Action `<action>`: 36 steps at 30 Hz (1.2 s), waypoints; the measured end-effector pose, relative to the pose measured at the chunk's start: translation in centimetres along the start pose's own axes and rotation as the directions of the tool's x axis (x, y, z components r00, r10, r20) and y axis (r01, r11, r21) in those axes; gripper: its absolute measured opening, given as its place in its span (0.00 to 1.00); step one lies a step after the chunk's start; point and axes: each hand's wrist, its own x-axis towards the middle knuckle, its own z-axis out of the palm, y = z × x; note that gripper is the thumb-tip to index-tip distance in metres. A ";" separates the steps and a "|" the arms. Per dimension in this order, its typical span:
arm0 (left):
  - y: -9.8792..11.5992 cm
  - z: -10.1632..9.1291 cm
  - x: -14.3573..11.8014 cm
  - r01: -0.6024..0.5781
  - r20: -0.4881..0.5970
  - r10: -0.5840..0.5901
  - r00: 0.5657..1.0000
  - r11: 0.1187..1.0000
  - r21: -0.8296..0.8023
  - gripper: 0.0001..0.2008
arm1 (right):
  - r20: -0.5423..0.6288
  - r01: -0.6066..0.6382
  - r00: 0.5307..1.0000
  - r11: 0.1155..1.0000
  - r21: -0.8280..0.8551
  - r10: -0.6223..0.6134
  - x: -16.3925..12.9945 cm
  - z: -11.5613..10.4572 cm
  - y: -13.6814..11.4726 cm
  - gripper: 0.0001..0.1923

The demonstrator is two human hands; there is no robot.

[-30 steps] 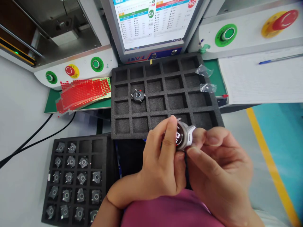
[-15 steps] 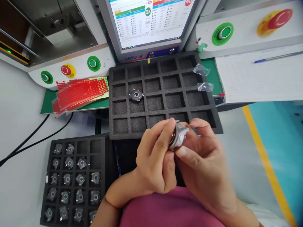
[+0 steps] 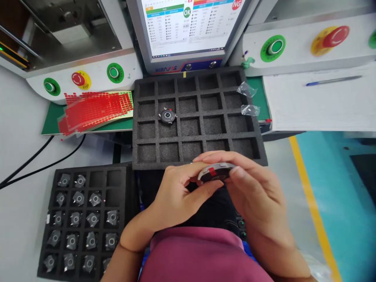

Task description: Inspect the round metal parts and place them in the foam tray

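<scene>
Between my two hands I hold a watch case [image 3: 217, 170] with a silver-grey rim, a dark face and a small red sticker on its edge. My left hand [image 3: 183, 192] pinches its left side between thumb and fingers. My right hand [image 3: 249, 188] grips the right side, its thumb on the edge and its fingers behind. Just beyond my hands lies a black foam tray [image 3: 167, 151] with square pockets. Another watch case [image 3: 167, 115], dark with a round sensor back and a red spot, rests in that tray, tilted on a divider.
A second foam tray [image 3: 116, 178] at lower left holds several watch cases in clear film. Red sticker sheets [image 3: 94, 109] lie left of the near tray. Film scraps [image 3: 249, 110] sit on its right edge. Behind stand a monitor [image 3: 182, 35] and machine buttons [image 3: 275, 47]; a pen [image 3: 333, 81] lies on paper.
The watch case has been turned in my hands, from upright on its side to lying flatter, so its red sticker now shows. Both hands have shifted their grip. The view has moved slightly.
</scene>
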 end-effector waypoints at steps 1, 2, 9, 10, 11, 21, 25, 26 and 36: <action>0.1 0.0 -0.1 -0.006 -0.004 0.006 1.000 0.998 0.063 0.11 | 0.035 -0.002 0.999 1.000 0.001 0.002 -0.1 0.1 -0.1 0.12; 0.2 0.0 -0.1 -0.018 -0.001 0.018 1.000 0.994 0.109 0.09 | 0.045 0.013 0.999 1.000 0.000 -0.013 -0.1 0.2 -0.2 0.11; 0.8 0.2 -0.5 -0.160 -0.007 0.166 0.986 0.959 0.234 0.06 | 0.060 0.091 0.994 0.995 0.037 -0.093 -0.3 0.7 0.1 0.05; 0.8 0.3 -0.6 -0.186 -0.015 0.197 0.980 0.949 0.253 0.06 | 0.060 0.106 0.992 0.994 0.033 -0.107 -0.4 0.8 0.2 0.05; 0.8 0.3 -0.6 -0.213 -0.020 0.227 0.974 0.940 0.267 0.05 | 0.062 0.128 0.990 0.991 0.030 -0.129 -0.4 0.9 0.2 0.05; 0.3 0.6 -1.0 -0.341 -0.004 0.372 0.928 0.855 0.392 0.04 | -0.021 0.304 0.953 0.951 0.063 -0.303 -0.6 2.1 1.2 0.08; 0.0 0.6 -0.7 -0.445 0.018 0.489 0.872 0.778 0.443 0.07 | -0.080 0.341 0.940 0.913 0.223 -0.331 0.0 2.5 1.7 0.11; -0.1 0.6 -0.6 -0.458 0.023 0.506 0.862 0.759 0.463 0.08 | -0.087 0.352 0.936 0.904 0.242 -0.341 0.1 2.6 1.8 0.12; -0.9 1.0 -0.6 -0.495 0.065 0.563 0.824 0.659 0.566 0.11 | -0.071 0.363 0.931 0.877 0.316 -0.359 0.2 2.3 2.6 0.08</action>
